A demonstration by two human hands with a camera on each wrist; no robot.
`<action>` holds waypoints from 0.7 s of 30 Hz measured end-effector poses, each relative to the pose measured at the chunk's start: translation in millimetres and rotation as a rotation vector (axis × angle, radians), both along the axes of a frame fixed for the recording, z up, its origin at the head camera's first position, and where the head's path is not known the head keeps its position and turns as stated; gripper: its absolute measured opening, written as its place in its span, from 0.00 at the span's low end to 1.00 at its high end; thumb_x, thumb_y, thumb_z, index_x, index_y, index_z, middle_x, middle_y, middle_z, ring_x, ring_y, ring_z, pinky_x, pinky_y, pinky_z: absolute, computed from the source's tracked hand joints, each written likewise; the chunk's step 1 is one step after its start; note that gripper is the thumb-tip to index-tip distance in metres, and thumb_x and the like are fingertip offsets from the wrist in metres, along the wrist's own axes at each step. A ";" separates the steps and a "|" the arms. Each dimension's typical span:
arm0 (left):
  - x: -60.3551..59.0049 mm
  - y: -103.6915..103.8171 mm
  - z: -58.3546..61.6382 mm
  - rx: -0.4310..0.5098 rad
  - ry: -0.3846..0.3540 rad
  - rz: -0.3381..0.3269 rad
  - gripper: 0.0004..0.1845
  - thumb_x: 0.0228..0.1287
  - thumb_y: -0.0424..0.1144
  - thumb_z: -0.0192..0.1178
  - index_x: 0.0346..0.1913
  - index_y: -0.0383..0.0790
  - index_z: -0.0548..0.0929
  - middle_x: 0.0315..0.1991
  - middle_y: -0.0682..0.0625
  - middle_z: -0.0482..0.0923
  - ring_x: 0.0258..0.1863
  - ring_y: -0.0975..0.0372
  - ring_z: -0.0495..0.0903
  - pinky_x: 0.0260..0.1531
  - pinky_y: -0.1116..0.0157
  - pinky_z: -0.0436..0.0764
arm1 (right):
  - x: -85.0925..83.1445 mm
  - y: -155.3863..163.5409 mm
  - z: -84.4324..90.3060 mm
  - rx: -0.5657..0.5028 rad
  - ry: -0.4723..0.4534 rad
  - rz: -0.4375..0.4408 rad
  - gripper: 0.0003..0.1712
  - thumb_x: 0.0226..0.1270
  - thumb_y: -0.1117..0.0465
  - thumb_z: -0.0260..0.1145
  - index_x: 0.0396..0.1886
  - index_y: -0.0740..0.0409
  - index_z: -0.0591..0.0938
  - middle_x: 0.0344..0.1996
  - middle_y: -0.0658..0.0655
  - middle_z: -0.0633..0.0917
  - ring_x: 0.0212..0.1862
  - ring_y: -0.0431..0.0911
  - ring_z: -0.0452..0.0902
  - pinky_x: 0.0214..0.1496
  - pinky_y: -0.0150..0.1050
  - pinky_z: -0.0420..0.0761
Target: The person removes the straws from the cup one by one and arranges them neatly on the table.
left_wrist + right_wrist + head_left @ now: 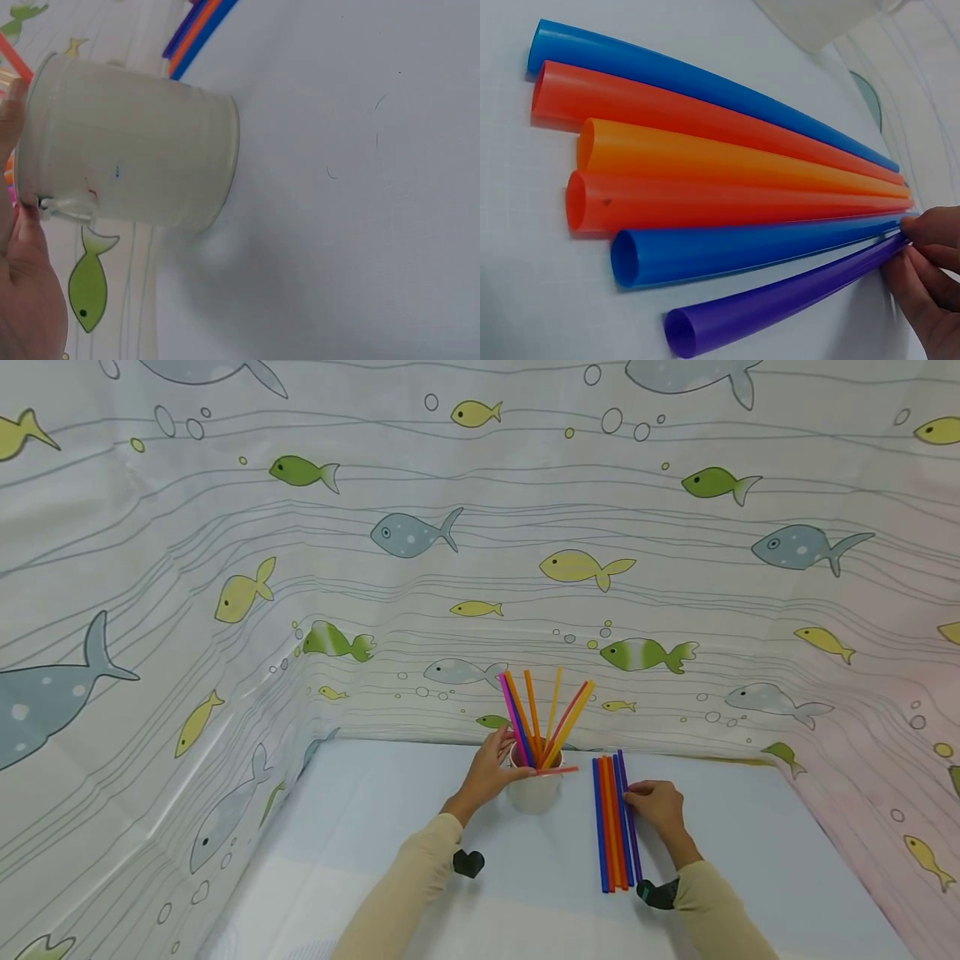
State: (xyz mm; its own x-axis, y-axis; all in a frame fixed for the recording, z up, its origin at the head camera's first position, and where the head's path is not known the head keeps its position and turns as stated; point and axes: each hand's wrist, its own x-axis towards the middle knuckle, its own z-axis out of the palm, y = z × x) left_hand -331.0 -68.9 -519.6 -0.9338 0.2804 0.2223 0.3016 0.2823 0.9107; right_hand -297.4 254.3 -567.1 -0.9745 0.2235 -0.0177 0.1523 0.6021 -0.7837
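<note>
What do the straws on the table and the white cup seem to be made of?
The straws look like thin plastic: smooth, hollow tubes in bright, even colours with a soft sheen. The cup is less certain: probably paper or plastic, matt off-white with faint rings round its wall and a thin rolled rim.

My left hand wraps the side of a white cup standing upright on the table, with pink, orange, yellow and blue straws fanning up out of it. Just right of the cup, six straws lie side by side: blue, red, orange, red, blue, purple. My right hand pinches the purple straw, the outermost one.
</note>
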 end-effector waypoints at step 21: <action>1.4 -0.1 0.6 -0.003 0.005 -0.010 0.53 0.54 0.42 0.73 0.77 0.37 0.51 0.66 0.43 0.64 0.67 0.57 0.66 0.65 0.66 0.66 | 7.2 0.1 1.5 0.071 0.040 0.018 0.17 0.61 0.61 0.71 0.41 0.73 0.85 0.30 0.65 0.87 0.30 0.50 0.83 0.35 0.44 0.86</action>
